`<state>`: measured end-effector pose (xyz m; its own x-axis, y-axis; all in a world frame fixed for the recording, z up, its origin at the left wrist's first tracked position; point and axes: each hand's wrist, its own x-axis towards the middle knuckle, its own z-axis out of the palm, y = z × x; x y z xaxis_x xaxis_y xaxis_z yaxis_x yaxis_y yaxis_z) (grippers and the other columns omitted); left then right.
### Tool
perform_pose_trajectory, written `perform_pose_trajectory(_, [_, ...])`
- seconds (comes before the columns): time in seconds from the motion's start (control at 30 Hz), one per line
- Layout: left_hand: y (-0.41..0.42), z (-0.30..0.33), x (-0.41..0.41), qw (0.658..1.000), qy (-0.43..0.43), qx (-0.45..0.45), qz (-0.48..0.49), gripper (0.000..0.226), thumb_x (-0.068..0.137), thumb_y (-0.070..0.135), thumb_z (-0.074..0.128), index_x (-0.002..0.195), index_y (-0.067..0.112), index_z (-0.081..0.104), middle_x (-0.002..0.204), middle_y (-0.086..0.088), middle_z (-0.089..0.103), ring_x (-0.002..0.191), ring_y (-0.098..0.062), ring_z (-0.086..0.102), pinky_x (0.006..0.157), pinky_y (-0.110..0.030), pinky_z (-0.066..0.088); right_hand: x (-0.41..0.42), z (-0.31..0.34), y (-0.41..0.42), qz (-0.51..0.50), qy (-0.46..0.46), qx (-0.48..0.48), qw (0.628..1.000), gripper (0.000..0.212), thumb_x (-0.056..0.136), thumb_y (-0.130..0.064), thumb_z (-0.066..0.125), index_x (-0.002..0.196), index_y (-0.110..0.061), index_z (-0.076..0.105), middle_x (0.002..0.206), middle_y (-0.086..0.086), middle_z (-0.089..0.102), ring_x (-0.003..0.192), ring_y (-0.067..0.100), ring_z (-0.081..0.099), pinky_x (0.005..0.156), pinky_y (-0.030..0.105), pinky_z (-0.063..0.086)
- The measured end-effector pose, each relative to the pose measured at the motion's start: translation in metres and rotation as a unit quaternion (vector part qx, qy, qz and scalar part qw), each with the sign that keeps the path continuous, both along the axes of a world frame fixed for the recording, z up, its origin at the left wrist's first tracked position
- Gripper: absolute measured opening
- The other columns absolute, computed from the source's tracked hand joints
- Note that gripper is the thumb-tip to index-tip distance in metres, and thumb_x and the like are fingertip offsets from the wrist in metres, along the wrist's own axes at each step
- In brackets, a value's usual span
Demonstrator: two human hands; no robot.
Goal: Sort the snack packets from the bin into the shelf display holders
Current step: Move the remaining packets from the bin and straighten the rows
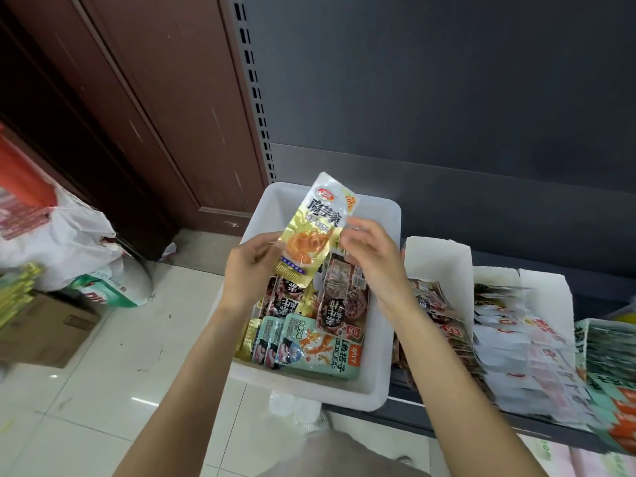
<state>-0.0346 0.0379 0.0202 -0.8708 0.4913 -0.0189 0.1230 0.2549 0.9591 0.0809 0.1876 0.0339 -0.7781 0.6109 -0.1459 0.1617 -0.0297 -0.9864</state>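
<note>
A yellow-and-silver snack packet (pixel 311 232) is held upright above the white bin (pixel 382 342). My left hand (pixel 249 270) grips its lower left edge. My right hand (pixel 370 251) pinches its right edge with curled fingers. Inside the bin lie dark brown packets (pixel 339 304), mint-green packets (pixel 309 346) and a gold one (pixel 248 337). To the right, white shelf display holders (pixel 438 259) stand on the shelf, the nearest filled with dark brown packets (pixel 433 304), the following one with white packets (pixel 516 342).
A grey shelf back panel (pixel 447 98) rises behind the bin. A brown wooden door (pixel 155 98) stands at the left. White sacks (pixel 69 242) and a cardboard box (pixel 44 332) sit on the tiled floor (pixel 103 390). More green packets (pixel 609 356) fill the far-right holder.
</note>
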Motion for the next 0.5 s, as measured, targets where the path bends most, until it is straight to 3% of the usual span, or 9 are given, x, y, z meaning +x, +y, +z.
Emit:
perform_pose_trajectory(0.1, [0.008, 0.006, 0.016, 0.997, -0.06, 0.048, -0.033, 0.019, 0.095, 0.007, 0.052, 0.104, 0.012, 0.067, 0.075, 0.013, 0.073, 0.07, -0.006, 0.068, 0.065, -0.023, 0.055, 0.014, 0.005, 0.006, -0.035, 0.02, -0.021, 0.999, 0.037, 0.088, -0.025, 0.066, 0.122, -0.026, 0.05, 0.108, -0.003, 0.067, 0.105, 0.017, 0.062, 0.097, 0.045, 0.048])
perform_pose_trajectory(0.17, [0.012, 0.009, 0.025, 0.996, -0.044, 0.052, -0.057, 0.018, 0.094, 0.007, 0.053, 0.101, 0.016, 0.067, 0.074, 0.013, 0.072, 0.065, -0.001, 0.065, 0.062, -0.018, 0.05, 0.024, 0.011, 0.013, -0.068, 0.035, -0.007, 0.997, 0.051, 0.085, -0.024, 0.07, 0.127, -0.03, 0.042, 0.103, -0.001, 0.068, 0.099, 0.015, 0.065, 0.091, 0.042, 0.051])
perform_pose_trajectory(0.23, [0.015, 0.009, 0.034, 0.994, 0.002, 0.051, -0.097, 0.016, 0.093, 0.011, 0.055, 0.101, 0.018, 0.067, 0.078, 0.016, 0.071, 0.066, 0.004, 0.063, 0.062, -0.015, 0.048, 0.042, 0.018, 0.025, -0.076, 0.039, 0.022, 0.996, 0.057, 0.083, -0.02, 0.072, 0.13, -0.028, 0.041, 0.096, 0.001, 0.069, 0.085, 0.009, 0.067, 0.076, 0.03, 0.055])
perform_pose_trajectory(0.3, [0.019, 0.008, 0.042, 0.979, 0.136, 0.037, -0.145, 0.018, 0.092, 0.025, 0.058, 0.107, 0.022, 0.067, 0.093, 0.014, 0.071, 0.077, 0.001, 0.067, 0.066, -0.018, 0.054, 0.068, 0.026, 0.039, -0.048, 0.026, 0.07, 0.996, 0.04, 0.083, -0.015, 0.071, 0.119, -0.021, 0.054, 0.091, -0.001, 0.07, 0.075, 0.012, 0.069, 0.062, 0.024, 0.055])
perform_pose_trajectory(0.4, [0.04, 0.008, 0.058, 0.893, 0.405, 0.031, -0.194, 0.026, 0.09, 0.028, 0.057, 0.109, 0.016, 0.068, 0.086, 0.007, 0.073, 0.059, -0.003, 0.065, 0.055, -0.017, 0.052, 0.114, 0.03, 0.06, -0.059, 0.018, 0.098, 0.993, 0.009, 0.086, -0.011, 0.067, 0.091, -0.007, 0.062, 0.084, -0.001, 0.071, 0.068, 0.015, 0.069, 0.058, 0.024, 0.055])
perform_pose_trajectory(0.47, [0.065, 0.012, 0.076, 0.841, 0.497, 0.048, -0.208, 0.024, 0.089, 0.027, 0.058, 0.104, 0.014, 0.072, 0.076, 0.005, 0.073, 0.052, 0.0, 0.059, 0.047, -0.018, 0.049, 0.147, 0.028, 0.071, -0.093, 0.003, 0.09, 0.992, 0.011, 0.088, -0.012, 0.065, 0.088, -0.002, 0.059, 0.087, 0.001, 0.071, 0.07, 0.014, 0.07, 0.06, 0.024, 0.056])
perform_pose_trajectory(0.5, [0.078, 0.013, 0.085, 0.834, 0.504, 0.058, -0.215, 0.023, 0.089, 0.029, 0.059, 0.102, 0.016, 0.073, 0.076, 0.006, 0.073, 0.054, -0.001, 0.06, 0.047, -0.02, 0.05, 0.165, 0.028, 0.076, -0.113, 0.0, 0.097, 0.989, 0.012, 0.089, -0.012, 0.063, 0.089, -0.001, 0.059, 0.088, 0.001, 0.071, 0.071, 0.014, 0.07, 0.061, 0.025, 0.057])
